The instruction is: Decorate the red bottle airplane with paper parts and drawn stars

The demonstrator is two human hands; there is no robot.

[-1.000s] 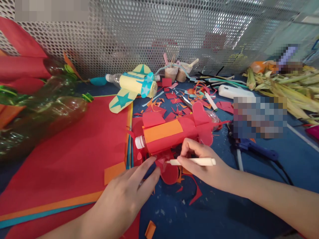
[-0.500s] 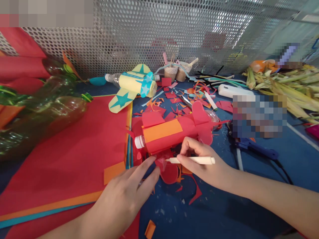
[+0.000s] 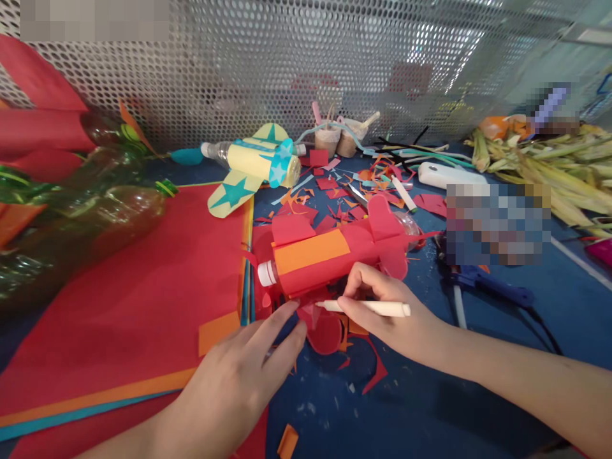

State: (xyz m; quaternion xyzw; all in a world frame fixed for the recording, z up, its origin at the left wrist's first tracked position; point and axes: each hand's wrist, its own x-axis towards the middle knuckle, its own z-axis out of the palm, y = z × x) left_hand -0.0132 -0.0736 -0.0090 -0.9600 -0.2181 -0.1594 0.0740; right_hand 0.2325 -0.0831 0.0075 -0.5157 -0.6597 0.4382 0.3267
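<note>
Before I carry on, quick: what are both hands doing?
Left hand: empty as far as visible, fingertips on the red cutout.
Right hand: closed around a white pen.

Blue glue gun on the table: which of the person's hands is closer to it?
The right. The right hand, holding a white pen, is just left of the blue glue gun; the left hand is farther left, beyond the pen's tip.

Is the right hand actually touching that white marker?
Touching: the head view shows the right hand's thumb and fingers pinching the white marker.
</note>
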